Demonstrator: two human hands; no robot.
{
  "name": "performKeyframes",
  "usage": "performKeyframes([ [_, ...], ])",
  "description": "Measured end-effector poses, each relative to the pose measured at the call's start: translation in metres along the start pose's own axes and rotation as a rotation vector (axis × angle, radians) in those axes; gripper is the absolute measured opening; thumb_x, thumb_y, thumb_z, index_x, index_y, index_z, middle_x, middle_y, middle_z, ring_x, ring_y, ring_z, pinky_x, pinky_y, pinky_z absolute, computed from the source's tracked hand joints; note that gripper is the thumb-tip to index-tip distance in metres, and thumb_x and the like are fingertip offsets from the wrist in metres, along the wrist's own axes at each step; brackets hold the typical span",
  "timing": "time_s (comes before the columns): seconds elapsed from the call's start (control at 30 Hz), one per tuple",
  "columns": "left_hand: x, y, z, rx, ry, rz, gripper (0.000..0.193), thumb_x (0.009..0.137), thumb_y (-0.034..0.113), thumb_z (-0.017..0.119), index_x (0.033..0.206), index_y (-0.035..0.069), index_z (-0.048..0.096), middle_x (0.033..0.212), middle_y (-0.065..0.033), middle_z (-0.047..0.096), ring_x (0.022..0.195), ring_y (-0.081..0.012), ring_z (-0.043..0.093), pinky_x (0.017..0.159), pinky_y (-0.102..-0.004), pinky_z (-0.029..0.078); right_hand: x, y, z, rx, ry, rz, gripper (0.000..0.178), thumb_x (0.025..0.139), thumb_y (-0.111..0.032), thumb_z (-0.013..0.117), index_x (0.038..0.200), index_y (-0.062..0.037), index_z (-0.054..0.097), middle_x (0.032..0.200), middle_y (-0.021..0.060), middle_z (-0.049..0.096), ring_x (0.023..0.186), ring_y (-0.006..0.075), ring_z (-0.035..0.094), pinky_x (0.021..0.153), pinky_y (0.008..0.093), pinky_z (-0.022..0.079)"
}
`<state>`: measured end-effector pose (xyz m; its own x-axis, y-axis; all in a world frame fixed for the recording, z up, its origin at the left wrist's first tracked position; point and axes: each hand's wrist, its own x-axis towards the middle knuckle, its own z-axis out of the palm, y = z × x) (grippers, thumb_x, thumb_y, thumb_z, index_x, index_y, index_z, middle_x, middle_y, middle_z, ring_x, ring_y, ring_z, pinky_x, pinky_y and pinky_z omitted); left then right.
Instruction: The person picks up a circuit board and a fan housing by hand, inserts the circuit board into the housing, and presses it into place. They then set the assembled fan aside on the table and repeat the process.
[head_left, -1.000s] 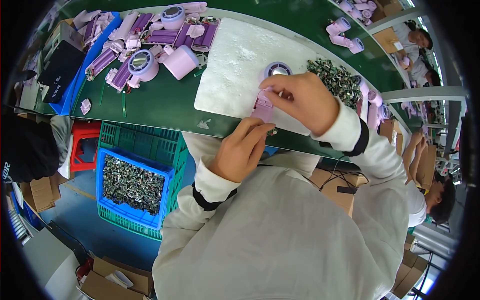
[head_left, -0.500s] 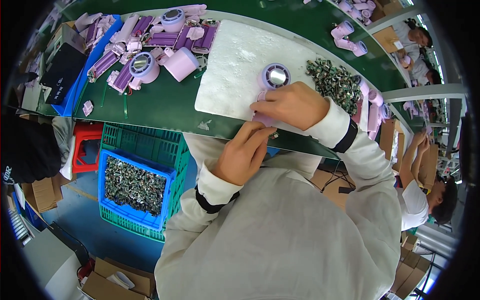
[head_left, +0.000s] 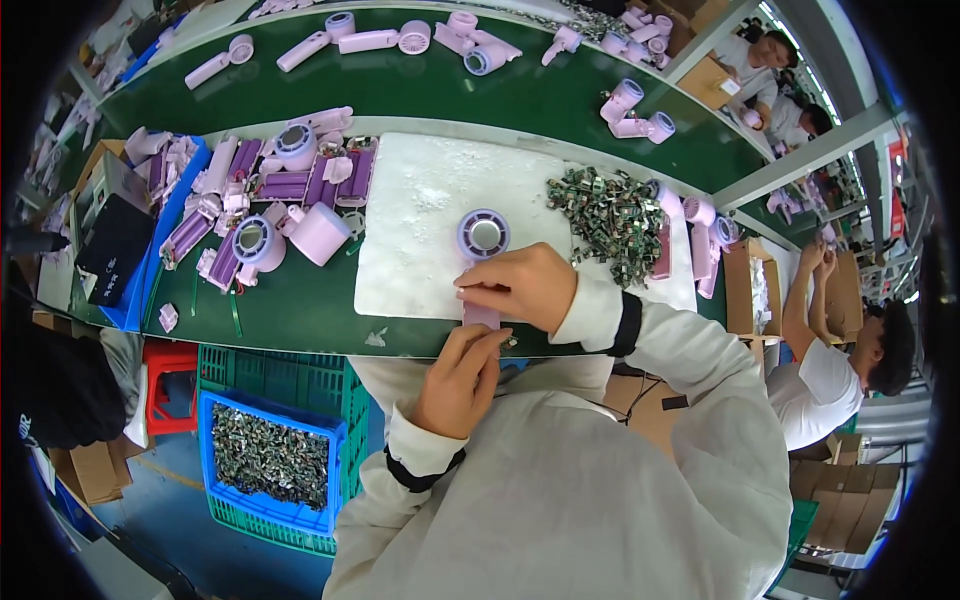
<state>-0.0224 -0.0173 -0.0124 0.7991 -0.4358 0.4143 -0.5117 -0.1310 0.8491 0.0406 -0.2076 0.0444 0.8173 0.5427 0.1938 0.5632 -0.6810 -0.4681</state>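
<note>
A pink handheld fan with a round lilac head [head_left: 483, 235] lies on the white pad [head_left: 410, 235], its handle [head_left: 481, 314] pointing toward me. My right hand [head_left: 525, 288] grips the handle from the right, thumb and fingers closed around it. At the handle's near end, by the table edge, my left hand [head_left: 460, 383] has its fingers pinched together against the fan. A small piece of circuit board [head_left: 511, 342] shows beside the left fingertips. Exactly what those fingers press on is hidden.
A heap of small circuit boards [head_left: 610, 225] lies right of the fan. Pink fan parts and purple batteries [head_left: 285, 187] crowd the left, beside a blue bin [head_left: 165, 250]. Below stands a blue crate of boards [head_left: 335, 440]. Fans lie on the green far bench [head_left: 380, 85]; co-workers sit right.
The view has shifted, so more of the far bench shows and the table sits lower in the picture. Both hands stay at the fan's handle, with little change in their grip.
</note>
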Motion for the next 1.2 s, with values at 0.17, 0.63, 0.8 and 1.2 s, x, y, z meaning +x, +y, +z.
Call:
performKeyframes([
  [0.17, 0.004, 0.006, -0.003, -0.143, 0.088, -0.166, 0.028, 0.095, -0.006, 0.058, 0.122, 0.0, 0.064, 0.112, -0.0127, 0.061, 0.093, -0.022, 0.066, 0.078, -0.0309, 0.054, 0.004, -0.01, 0.009, -0.026, -0.016, 0.198, 0.019, 0.092, -0.024, 0.068, 0.102, -0.0089, 0.074, 0.089, 0.014, 0.073, 0.075, 0.0308, 0.07, 0.068, 0.038, 0.056],
  [0.63, 0.027, -0.022, -0.012, -0.512, 0.386, -0.369, 0.028, 0.103, 0.005, 0.057, 0.129, -0.007, 0.06, 0.114, -0.012, 0.068, 0.099, -0.0165, 0.067, 0.09, -0.0293, 0.055, -0.002, 0.003, 0.001, 0.227, -0.063, 0.093, 0.021, 0.091, -0.012, 0.066, 0.11, -0.0064, 0.074, 0.087, 0.0153, 0.072, 0.075, 0.0304, 0.068, 0.07, 0.0337, 0.054],
  [0.8, 0.026, -0.033, -0.005, -0.504, 0.355, -0.35, 0.026, 0.101, 0.001, 0.058, 0.126, -0.004, 0.062, 0.115, -0.0114, 0.065, 0.099, -0.0181, 0.07, 0.088, -0.0289, 0.056, -0.005, -0.004, 0.005, 0.384, 0.056, 0.33, 0.017, 0.086, -0.01, 0.071, 0.102, -0.005, 0.075, 0.084, 0.0121, 0.071, 0.071, 0.0227, 0.066, 0.066, 0.0315, 0.053],
  [1.2, 0.031, -0.022, -0.023, 0.018, 0.217, -0.13, 0.029, 0.092, -0.006, 0.065, 0.12, -0.004, 0.067, 0.108, -0.0164, 0.07, 0.093, -0.0269, 0.072, 0.082, -0.0314, 0.056, -0.007, -0.008, -0.007, 0.135, 0.168, 0.046, 0.013, 0.081, -0.009, 0.075, 0.093, -0.0028, 0.074, 0.084, 0.0082, 0.064, 0.071, 0.0247, 0.064, 0.064, 0.0314, 0.051],
])
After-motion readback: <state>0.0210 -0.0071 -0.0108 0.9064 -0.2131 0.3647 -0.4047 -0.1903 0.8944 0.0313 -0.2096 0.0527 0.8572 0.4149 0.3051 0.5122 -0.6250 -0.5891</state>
